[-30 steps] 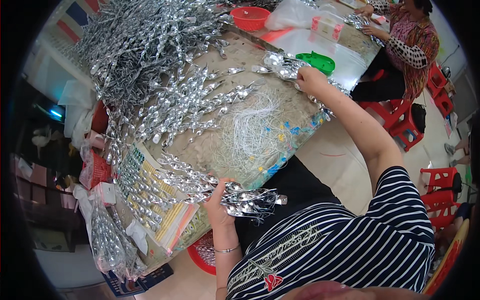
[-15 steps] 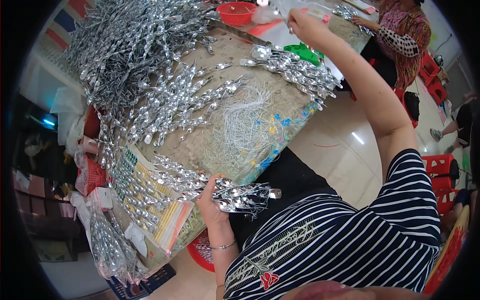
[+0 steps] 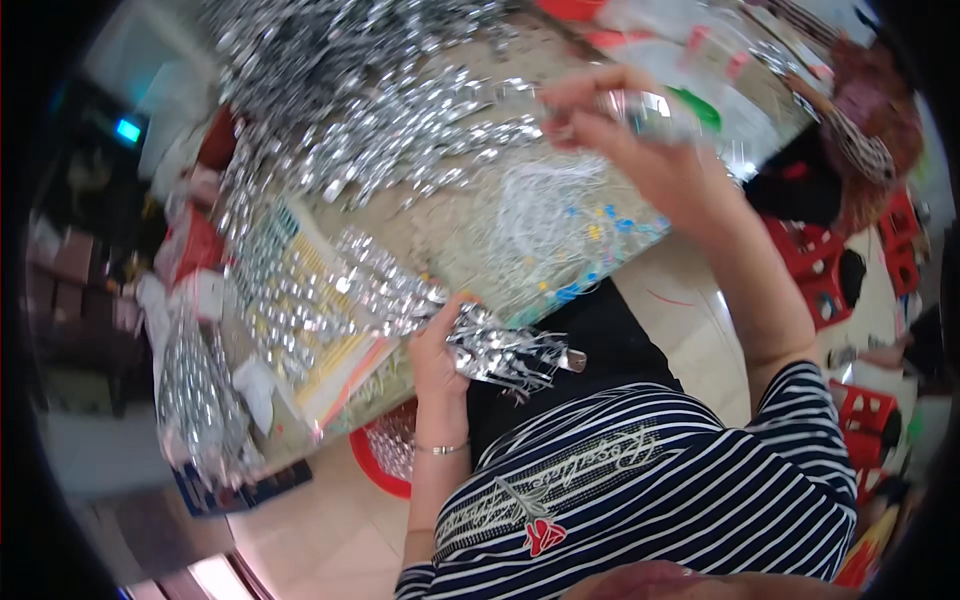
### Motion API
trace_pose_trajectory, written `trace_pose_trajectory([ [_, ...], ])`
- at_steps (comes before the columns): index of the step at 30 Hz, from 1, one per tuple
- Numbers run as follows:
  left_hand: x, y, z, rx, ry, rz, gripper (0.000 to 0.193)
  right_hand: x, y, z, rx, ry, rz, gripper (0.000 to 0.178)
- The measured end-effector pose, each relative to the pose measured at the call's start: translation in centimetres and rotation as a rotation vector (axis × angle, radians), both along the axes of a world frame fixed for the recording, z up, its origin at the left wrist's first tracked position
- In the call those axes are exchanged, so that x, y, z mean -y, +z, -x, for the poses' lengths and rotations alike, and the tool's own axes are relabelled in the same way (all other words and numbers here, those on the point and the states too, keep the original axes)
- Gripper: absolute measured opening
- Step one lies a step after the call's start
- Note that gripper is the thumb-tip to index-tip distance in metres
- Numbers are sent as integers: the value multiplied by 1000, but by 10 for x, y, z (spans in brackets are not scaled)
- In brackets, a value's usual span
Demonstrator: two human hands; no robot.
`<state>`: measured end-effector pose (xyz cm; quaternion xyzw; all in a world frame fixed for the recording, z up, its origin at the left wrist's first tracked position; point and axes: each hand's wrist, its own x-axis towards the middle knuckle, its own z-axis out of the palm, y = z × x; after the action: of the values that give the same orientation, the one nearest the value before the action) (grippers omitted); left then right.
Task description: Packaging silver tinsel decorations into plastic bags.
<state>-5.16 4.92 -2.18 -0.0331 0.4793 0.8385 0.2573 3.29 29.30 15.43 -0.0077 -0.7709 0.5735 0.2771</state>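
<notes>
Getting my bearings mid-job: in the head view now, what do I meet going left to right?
Filled clear bag, lower red basin, left hand gripping a silver bundle, right hand, red stools.

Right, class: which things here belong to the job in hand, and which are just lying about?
Likely in the job:
held silver strips
big silver pile
white threads

Likely just lying about:
red stools
white box
green object
</notes>
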Motion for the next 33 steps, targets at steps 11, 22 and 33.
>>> trace_pose_trajectory([
  [11, 22, -8, -2, 45, -35, -149, 26, 101, -102, 3, 93, 574, -245, 33],
  [22, 23, -1, -1, 250, -95, -408, 23, 107, -110, 9, -31, 523, -506, 24],
  [33, 21, 3, -6, 117, -22, -287, 25, 122, -92, 13, 357, 459, -395, 50],
])
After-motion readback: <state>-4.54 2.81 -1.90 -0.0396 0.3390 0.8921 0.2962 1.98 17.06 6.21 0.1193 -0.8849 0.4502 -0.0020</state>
